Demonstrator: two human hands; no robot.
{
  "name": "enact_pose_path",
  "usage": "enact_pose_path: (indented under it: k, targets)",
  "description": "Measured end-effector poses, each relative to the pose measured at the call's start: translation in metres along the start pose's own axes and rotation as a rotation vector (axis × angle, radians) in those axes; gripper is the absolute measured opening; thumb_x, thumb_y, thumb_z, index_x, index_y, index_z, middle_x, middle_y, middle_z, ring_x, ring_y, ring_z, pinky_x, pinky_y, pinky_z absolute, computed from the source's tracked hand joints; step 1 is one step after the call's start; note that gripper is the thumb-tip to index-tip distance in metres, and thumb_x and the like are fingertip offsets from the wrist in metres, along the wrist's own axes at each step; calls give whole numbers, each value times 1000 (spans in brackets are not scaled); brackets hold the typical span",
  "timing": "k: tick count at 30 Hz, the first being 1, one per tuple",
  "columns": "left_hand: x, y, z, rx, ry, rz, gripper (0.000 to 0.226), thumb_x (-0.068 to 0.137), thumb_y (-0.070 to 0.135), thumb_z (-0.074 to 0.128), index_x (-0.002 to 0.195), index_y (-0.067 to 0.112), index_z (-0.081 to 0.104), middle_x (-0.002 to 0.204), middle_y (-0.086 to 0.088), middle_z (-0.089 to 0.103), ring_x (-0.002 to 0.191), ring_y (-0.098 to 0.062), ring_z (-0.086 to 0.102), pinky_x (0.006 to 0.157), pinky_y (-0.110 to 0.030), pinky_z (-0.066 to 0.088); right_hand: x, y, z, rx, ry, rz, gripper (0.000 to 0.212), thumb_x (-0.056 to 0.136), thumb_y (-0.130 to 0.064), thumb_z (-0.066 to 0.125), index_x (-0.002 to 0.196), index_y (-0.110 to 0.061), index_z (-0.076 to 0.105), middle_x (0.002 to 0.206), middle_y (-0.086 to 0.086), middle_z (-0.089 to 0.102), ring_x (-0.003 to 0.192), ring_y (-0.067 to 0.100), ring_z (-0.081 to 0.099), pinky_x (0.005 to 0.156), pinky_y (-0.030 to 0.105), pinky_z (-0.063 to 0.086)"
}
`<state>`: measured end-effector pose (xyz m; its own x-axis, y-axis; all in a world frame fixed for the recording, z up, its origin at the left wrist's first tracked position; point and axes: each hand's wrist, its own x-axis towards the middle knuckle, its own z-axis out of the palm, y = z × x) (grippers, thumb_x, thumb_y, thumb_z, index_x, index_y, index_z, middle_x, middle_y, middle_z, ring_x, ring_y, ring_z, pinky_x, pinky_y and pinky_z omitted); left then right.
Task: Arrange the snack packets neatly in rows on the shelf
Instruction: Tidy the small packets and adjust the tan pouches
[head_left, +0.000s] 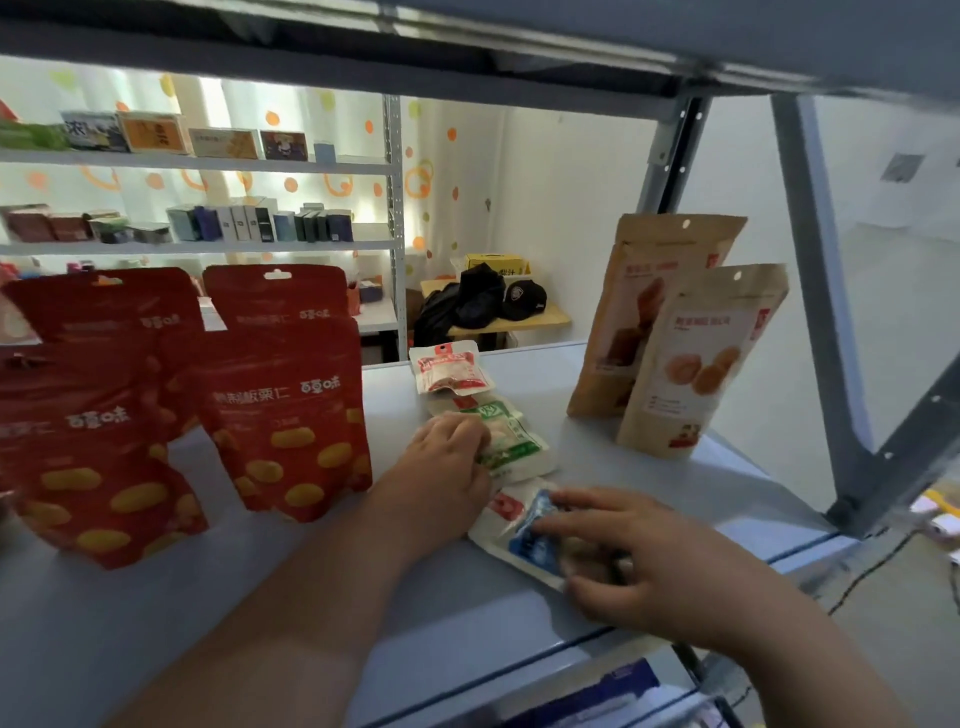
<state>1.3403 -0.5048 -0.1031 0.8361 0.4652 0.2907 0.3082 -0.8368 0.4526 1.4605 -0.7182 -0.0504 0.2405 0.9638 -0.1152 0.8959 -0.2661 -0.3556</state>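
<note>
Here, you are reaching both hands onto the pale grey shelf (467, 613), where a short line of small flat snack packets is running away from you down the middle. Your left hand (448, 457) is resting on the near left edge of the green-and-white packet (511, 436), with the fingers curled down over it; whether they are actually pinching it or only pressing on it cannot be told from this angle. Your right hand (644, 566) is lying flat and spread on the blue-and-white packet (524, 530), the nearest one in the line, with the fingertips pressing on its blue printed part and the thumb at its near edge; it is pushing down rather than closing around anything. That packet is sitting just in front of the green one, their edges touching or slightly overlapping. Behind the green packet, the red-and-white packet (451, 368) is lying flat, farthest from you and clear of both hands.

To the left of your left forearm, four red pouches (283, 415) printed with yellow ovals are standing upright in two rows, two in front and two behind. To the right of the line, well apart from your right hand, two tan paper pouches (701, 358) are standing upright, the nearer one partly covering the one behind it.
</note>
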Motion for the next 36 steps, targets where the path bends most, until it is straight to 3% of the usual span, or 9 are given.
enact_pose_path:
  k: [5,10,13,16,21,32,36]
  targets:
    - [1,0,-2,-23,-31,-14,26,92,27,43,118,30,47,139,8,39,127,-13,37,100,-26,35,-5,-1,22,-83,174,78,69,75,-77,31,142,-61,27,151,-25,32,132,7,28,106,31,36]
    - [-1,0,-2,-13,-99,-39,44,91,44,33,135,43,39,149,14,27,138,-12,24,109,-30,30,-8,-14,40,-79,266,112,82,73,-79,26,149,-48,23,150,-14,32,128,13,25,105,34,35]
    - [0,1,-2,18,-119,-57,47,88,52,30,134,49,37,150,14,24,140,-13,22,111,-33,28,-6,-17,46,-100,314,124,81,76,-75,25,150,-43,28,150,-8,36,129,16,26,109,36,30]
    - [-1,4,-2,40,-93,-25,48,87,51,33,134,44,42,151,9,27,141,-15,22,114,-35,25,-3,-21,53,-125,354,115,79,78,-70,26,150,-39,33,152,-2,38,137,20,25,114,38,25]
    - [-3,6,-4,60,-67,-6,42,94,40,40,135,35,44,152,6,31,142,-18,22,116,-40,26,-3,-26,61,-125,340,127,79,80,-68,23,153,-38,26,159,3,28,145,22,24,117,39,25]
    - [-7,9,-7,70,-39,52,43,91,38,42,132,25,47,147,-1,39,139,-22,28,114,-44,26,6,-49,59,-164,280,216,72,86,-67,29,153,-40,22,159,0,29,143,19,28,115,41,25]
    - [-8,8,-9,85,-26,86,38,96,35,40,128,16,51,145,-3,41,137,-21,27,115,-39,23,1,-49,52,76,325,218,74,81,-76,36,148,-47,26,155,-10,32,138,11,31,109,34,30]
